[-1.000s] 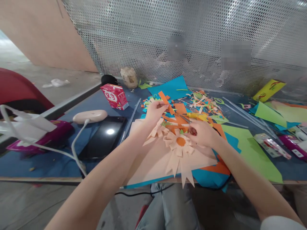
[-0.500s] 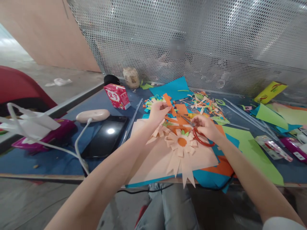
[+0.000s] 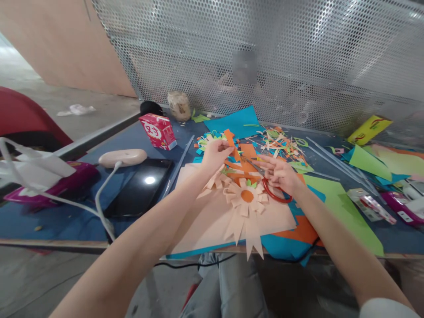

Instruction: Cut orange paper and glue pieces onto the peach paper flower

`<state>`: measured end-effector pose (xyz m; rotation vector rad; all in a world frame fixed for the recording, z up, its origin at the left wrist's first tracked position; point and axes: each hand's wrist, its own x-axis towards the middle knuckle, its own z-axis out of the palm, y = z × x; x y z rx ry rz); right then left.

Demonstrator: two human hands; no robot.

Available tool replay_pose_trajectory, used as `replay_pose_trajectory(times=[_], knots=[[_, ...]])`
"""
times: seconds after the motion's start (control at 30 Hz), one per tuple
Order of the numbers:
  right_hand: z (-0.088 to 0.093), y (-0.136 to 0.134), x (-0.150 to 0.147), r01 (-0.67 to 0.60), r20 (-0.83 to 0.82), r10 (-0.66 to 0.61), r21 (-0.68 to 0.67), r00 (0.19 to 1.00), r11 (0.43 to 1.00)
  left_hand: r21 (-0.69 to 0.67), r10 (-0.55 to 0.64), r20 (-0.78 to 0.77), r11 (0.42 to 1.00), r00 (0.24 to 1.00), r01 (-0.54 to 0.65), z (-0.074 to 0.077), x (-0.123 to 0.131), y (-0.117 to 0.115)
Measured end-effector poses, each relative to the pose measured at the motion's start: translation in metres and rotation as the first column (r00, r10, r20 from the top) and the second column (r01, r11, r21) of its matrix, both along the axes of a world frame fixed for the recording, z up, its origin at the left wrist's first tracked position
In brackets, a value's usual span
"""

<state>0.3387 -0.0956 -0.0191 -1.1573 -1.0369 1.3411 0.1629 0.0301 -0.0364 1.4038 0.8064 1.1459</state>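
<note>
Between the thumb and fingers of my left hand point(image 3: 217, 153) is an orange paper strip point(image 3: 231, 140), its upper end pointing away from me. My right hand point(image 3: 281, 173) holds red-handled scissors point(image 3: 276, 196), with some fingers stretched out toward the left. The blades point at the strip; whether they touch it I cannot tell. Below the hands a pale peach paper flower point(image 3: 247, 195) with an orange centre and forked tails lies on peach sheets point(image 3: 202, 216). A second peach flower point(image 3: 218, 181) sits partly hidden by my left forearm. Orange paper point(image 3: 247, 154) lies behind the strip.
Paper scraps point(image 3: 280, 143) are heaped at the back, beside a blue sheet point(image 3: 233, 123). On the left are a black phone point(image 3: 141, 187), a pink box point(image 3: 158, 131) and a white cable point(image 3: 101, 198). Green paper point(image 3: 344, 212) and a yellow box point(image 3: 369, 130) lie right.
The fingers of my right hand have stretched out from a more curled grip around the scissors. My left hand still pinches the orange strip. The whole view has shifted slightly.
</note>
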Motion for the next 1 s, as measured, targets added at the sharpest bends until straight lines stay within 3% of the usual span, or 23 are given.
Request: replay_pose_trajectory(times=[0.27,0.6,1.0], knots=[[-0.001,0.001,0.006,0.053,0.014,-0.053,0.040,0.998,0.998,0.003,-0.010,-0.021,1.000,1.000,0.010,0.000,0.001,0.001],[0.000,0.000,-0.002,0.014,-0.007,-0.014,0.109,1.000,0.994,0.046,0.010,-0.032,0.999,0.999,-0.009,0.003,-0.003,-0.004],[-0.005,0.001,-0.004,0.017,-0.217,0.012,0.129,0.976,0.992,0.017,0.015,-0.028,1.000,1.000,-0.014,0.000,-0.005,0.002]])
